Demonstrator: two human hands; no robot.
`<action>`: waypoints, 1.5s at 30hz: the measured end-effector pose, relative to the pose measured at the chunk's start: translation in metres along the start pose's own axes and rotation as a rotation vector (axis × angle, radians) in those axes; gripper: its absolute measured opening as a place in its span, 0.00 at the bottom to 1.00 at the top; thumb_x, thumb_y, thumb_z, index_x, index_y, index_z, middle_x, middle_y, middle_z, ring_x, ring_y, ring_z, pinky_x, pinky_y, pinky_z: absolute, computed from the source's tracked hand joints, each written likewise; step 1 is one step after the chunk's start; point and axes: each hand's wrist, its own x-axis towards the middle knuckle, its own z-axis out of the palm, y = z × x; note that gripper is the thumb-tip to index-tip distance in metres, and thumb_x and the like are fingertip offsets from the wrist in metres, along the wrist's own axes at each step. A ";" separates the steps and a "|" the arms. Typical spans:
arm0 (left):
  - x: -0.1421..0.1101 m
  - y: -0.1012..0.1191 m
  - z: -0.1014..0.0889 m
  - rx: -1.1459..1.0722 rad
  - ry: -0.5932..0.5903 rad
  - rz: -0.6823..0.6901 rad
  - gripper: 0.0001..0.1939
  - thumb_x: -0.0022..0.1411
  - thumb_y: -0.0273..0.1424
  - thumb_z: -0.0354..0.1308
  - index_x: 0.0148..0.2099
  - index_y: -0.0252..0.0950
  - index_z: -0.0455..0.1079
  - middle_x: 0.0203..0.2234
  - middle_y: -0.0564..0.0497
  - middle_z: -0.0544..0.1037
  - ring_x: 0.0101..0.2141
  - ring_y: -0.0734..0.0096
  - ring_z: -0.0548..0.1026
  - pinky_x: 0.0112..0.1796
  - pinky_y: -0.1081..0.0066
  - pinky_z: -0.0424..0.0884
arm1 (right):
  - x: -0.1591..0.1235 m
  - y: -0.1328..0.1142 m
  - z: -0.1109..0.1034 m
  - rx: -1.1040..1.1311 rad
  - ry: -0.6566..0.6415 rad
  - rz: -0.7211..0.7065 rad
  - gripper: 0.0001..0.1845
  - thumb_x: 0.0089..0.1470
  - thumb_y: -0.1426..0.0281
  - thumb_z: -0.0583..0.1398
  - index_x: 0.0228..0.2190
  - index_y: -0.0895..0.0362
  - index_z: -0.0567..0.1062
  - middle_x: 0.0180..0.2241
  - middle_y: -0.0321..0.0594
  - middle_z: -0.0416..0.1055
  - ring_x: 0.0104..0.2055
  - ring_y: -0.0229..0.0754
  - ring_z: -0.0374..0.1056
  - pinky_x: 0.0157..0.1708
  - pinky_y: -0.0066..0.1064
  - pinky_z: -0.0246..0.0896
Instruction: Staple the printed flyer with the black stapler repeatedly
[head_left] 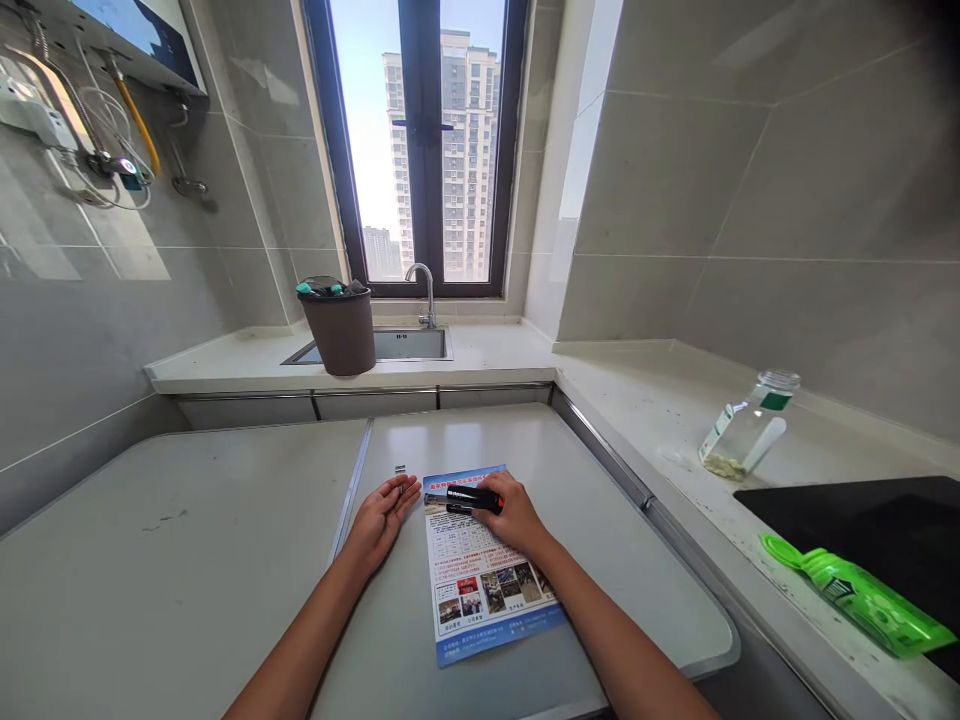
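My right hand (512, 508) is closed around a black stapler (469, 499) with a red spot near its rear. Its silvery end points left, toward my left hand. Beneath the stapler lies a printed leaflet (480, 570) with blue borders, red text and small photos; my right forearm covers part of its right side. Palm up, my left hand (381, 520) rests just left of the leaflet, fingers loosely extended. I make out nothing held in it. A tiny grey piece (400, 469), too small to name, lies just beyond its fingertips.
The white tabletop (225, 560) spans the front. Behind it, a brown bin (339, 330) stands at the sink (411, 345). On the right counter are a glass jar (750, 425), a black cooktop (885, 520) and a green squeeze bottle (870, 600).
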 end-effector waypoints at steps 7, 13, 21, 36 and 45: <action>-0.004 -0.002 0.001 0.168 -0.166 -0.007 0.15 0.63 0.33 0.68 0.48 0.34 0.70 0.46 0.40 0.82 0.29 0.73 0.80 0.33 0.72 0.80 | -0.001 -0.003 -0.005 -0.015 -0.076 0.009 0.15 0.48 0.74 0.71 0.39 0.53 0.78 0.39 0.37 0.76 0.43 0.45 0.71 0.45 0.35 0.63; -0.007 -0.007 0.003 0.269 -0.263 -0.032 0.22 0.60 0.46 0.69 0.43 0.34 0.71 0.34 0.48 0.80 0.23 0.78 0.72 0.24 0.77 0.70 | -0.002 -0.006 -0.006 -0.062 -0.101 -0.021 0.15 0.50 0.73 0.69 0.41 0.53 0.78 0.41 0.39 0.77 0.45 0.47 0.71 0.47 0.37 0.63; -0.009 -0.006 0.006 0.310 -0.289 -0.023 0.22 0.60 0.48 0.68 0.42 0.34 0.70 0.31 0.51 0.78 0.22 0.79 0.69 0.23 0.77 0.65 | -0.002 -0.005 -0.006 -0.085 -0.130 -0.041 0.12 0.52 0.73 0.68 0.40 0.53 0.77 0.39 0.38 0.75 0.43 0.46 0.70 0.46 0.36 0.62; -0.011 -0.005 0.010 0.305 -0.281 -0.030 0.22 0.59 0.47 0.69 0.40 0.34 0.71 0.28 0.52 0.77 0.20 0.80 0.66 0.21 0.78 0.63 | -0.002 -0.003 -0.006 -0.082 -0.152 -0.066 0.12 0.53 0.73 0.67 0.41 0.54 0.77 0.40 0.39 0.75 0.44 0.46 0.69 0.47 0.36 0.62; -0.009 -0.007 0.008 0.305 -0.290 -0.016 0.21 0.59 0.47 0.69 0.40 0.34 0.71 0.28 0.52 0.77 0.19 0.80 0.65 0.21 0.78 0.61 | -0.002 -0.004 -0.008 -0.101 -0.177 -0.067 0.12 0.53 0.73 0.67 0.41 0.53 0.77 0.40 0.39 0.74 0.43 0.45 0.69 0.45 0.35 0.62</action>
